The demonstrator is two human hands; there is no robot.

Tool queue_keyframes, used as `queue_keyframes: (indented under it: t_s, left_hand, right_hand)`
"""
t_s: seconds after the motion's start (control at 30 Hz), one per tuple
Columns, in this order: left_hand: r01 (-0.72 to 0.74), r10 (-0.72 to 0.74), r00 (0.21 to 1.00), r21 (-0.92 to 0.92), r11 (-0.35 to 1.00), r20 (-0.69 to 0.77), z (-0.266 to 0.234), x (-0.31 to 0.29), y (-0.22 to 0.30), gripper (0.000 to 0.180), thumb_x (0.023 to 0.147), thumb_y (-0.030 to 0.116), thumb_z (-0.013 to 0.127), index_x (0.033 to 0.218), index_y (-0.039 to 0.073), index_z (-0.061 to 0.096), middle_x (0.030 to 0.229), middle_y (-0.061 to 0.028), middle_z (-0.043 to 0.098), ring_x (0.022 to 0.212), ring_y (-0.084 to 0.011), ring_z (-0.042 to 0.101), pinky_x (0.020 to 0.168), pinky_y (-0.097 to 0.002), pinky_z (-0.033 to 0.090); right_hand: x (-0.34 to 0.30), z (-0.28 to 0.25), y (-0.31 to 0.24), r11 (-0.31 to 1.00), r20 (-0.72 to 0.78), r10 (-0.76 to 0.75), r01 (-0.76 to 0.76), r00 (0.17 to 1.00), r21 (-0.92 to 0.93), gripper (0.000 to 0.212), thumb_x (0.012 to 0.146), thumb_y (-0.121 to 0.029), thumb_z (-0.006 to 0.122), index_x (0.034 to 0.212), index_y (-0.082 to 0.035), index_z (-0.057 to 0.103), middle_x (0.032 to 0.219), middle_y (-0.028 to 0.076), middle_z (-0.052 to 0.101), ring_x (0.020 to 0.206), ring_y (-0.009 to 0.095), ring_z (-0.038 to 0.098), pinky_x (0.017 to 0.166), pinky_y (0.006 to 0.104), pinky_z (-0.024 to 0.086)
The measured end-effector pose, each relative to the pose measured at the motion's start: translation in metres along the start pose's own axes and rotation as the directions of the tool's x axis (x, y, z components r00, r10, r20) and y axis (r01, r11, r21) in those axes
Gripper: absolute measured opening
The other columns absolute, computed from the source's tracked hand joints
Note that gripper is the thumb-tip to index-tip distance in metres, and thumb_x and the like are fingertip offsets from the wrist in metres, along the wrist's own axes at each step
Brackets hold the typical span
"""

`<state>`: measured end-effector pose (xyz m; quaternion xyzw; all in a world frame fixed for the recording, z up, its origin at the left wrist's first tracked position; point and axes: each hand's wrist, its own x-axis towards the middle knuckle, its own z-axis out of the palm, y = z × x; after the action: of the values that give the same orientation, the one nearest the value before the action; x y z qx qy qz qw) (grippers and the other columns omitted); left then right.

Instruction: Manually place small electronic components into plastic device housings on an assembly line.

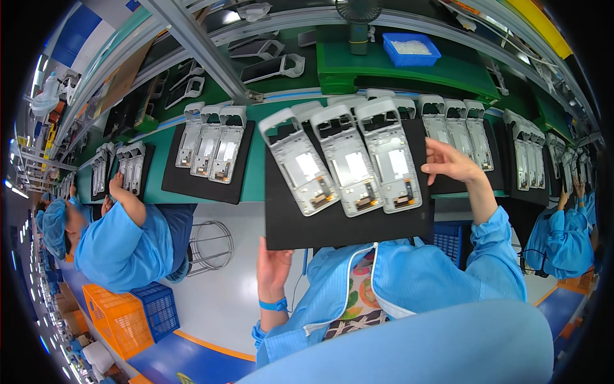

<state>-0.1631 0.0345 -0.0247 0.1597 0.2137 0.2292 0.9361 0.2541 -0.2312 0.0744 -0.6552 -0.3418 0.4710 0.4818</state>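
Note:
In front of me is a black flat board, tilted, bearing several light grey handheld-device housings with handle loops. Three show in its front row: a left housing, a middle housing and a right housing. Each has a pale inner plate and a small orange-brown flex part near its lower end. My left hand holds the board's lower left corner, its fingers partly hidden underneath. At the right edge, my right hand grips the board between thumb and curled fingers.
Green benchtop carries similar loaded boards on the left and right. Behind are a blue bin, a small fan and a metal frame post. Co-workers in blue sit either side; a wire stool stands left.

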Motion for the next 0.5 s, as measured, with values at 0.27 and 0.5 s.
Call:
queue_keyframes:
  t_s: [0.27,0.5]
  left_hand:
    - [0.109,-0.104,0.994,0.191,0.976,-0.032,-0.002,0.026,-0.034,0.044,0.111,0.035,0.048,0.120,-0.004,0.067,0.108,-0.0168,0.075,0.094,-0.0228,0.074,0.083,-0.0305,0.061]
    - [-0.118,0.239,0.957,0.534,0.837,-0.164,0.013,0.021,-0.006,0.029,0.107,0.016,0.055,0.119,-0.007,0.068,0.099,-0.0122,0.073,0.089,-0.0178,0.069,0.084,-0.0286,0.058]
  right_hand:
    - [-0.006,-0.038,0.059,0.994,-0.224,0.109,-0.103,0.969,0.037,0.039,0.094,-0.005,0.072,0.129,-0.002,0.056,0.092,-0.001,0.061,0.078,0.007,0.062,0.062,0.0244,0.059]
    - [0.000,-0.013,0.055,0.948,-0.518,-0.188,0.016,0.834,-0.318,0.044,0.091,-0.003,0.075,0.132,-0.002,0.059,0.100,0.006,0.066,0.088,0.013,0.066,0.071,0.0276,0.059]
